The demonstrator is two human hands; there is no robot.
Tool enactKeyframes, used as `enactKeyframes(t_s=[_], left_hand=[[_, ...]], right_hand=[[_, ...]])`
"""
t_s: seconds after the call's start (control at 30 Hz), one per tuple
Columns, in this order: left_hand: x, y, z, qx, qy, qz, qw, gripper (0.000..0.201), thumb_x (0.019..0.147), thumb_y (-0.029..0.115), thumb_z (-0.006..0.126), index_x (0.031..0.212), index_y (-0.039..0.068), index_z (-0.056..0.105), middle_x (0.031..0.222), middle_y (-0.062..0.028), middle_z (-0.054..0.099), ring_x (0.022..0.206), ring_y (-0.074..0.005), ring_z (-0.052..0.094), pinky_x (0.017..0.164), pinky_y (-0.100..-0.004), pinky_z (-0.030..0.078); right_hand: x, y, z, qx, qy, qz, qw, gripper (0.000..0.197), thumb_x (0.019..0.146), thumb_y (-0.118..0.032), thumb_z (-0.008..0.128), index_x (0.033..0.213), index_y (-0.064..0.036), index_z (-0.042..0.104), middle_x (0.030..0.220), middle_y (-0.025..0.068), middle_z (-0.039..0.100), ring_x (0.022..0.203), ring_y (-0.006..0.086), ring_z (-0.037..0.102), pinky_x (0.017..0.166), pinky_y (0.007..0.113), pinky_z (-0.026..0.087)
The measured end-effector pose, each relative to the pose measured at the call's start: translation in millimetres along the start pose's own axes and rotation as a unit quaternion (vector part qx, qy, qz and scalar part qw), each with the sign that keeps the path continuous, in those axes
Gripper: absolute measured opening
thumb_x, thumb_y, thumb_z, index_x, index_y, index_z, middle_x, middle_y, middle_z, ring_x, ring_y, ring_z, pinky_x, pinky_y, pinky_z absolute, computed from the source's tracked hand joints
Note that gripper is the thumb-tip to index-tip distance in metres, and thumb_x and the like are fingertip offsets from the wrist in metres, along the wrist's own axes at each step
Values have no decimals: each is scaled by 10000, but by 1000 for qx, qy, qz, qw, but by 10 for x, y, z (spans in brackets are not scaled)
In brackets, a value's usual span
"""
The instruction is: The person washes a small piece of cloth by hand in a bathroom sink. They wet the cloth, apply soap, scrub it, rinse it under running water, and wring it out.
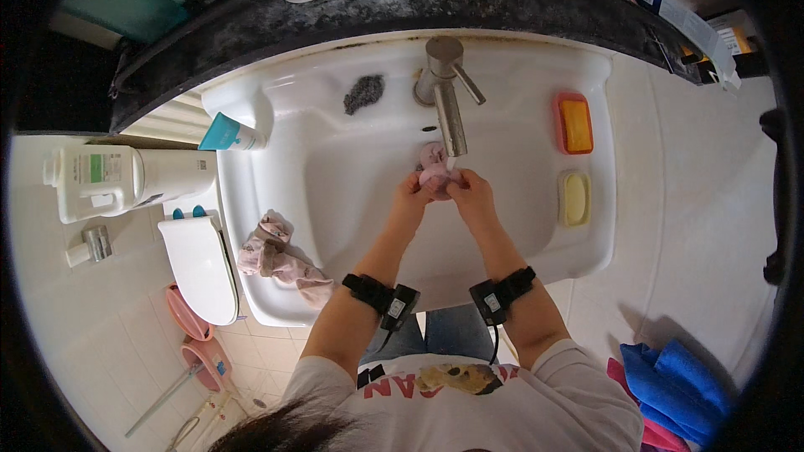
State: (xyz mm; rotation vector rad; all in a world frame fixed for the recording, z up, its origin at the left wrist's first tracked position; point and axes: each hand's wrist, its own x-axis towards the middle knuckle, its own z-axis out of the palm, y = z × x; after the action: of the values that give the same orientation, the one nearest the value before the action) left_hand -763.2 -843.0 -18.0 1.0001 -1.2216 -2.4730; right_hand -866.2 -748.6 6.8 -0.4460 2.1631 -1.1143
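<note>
Both hands — left hand (412, 192) and right hand (469, 191) — are pinching a small pink cloth (435, 169) over the white sink (352, 176), beneath the steel faucet (447, 100); the cloth's long axis is running away from the person.

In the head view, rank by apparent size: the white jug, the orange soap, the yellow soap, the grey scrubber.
1. White jug
2. Orange soap
3. Yellow soap and grey scrubber: these look alike, so unranked.

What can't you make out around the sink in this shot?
- Pink cloth, head view: mostly covered by the left hand and right hand; its kind is unclear.
- Water flow from the faucet: too small to confirm.
- Blue cloth: cut off by the fisheye rim.
</note>
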Motion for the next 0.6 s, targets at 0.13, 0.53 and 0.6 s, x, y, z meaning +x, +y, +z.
enactKeyframes(t_s=[0.13, 0.53, 0.6], left_hand=[[15, 87, -42, -146, 12, -87, 985, 394, 898, 355, 556, 1076, 4, 530, 991, -101, 602, 923, -190, 597, 841, -344, 476], [84, 203, 177, 214, 40, 104, 971, 239, 881, 213, 600, 961, -7, 550, 897, -59, 574, 768, -159, 550, 718, -298, 461], [69, 255, 179, 349, 42, 163, 922, 235, 882, 238, 597, 869, 6, 554, 838, -44, 571, 717, -136, 546, 641, -294, 454]], right_hand=[[46, 39, 6, 170, -104, 109, 974, 182, 800, -131, 534, 912, -9, 610, 861, 73, 600, 714, 182, 568, 629, 302, 459], [104, -125, -230, 354, -132, 58, 924, 302, 904, -326, 535, 989, -40, 583, 820, 11, 576, 764, 101, 514, 720, 269, 407], [135, -97, -264, 314, -153, 44, 936, 295, 892, -325, 562, 974, -42, 584, 820, 13, 575, 753, 105, 514, 709, 278, 410]])
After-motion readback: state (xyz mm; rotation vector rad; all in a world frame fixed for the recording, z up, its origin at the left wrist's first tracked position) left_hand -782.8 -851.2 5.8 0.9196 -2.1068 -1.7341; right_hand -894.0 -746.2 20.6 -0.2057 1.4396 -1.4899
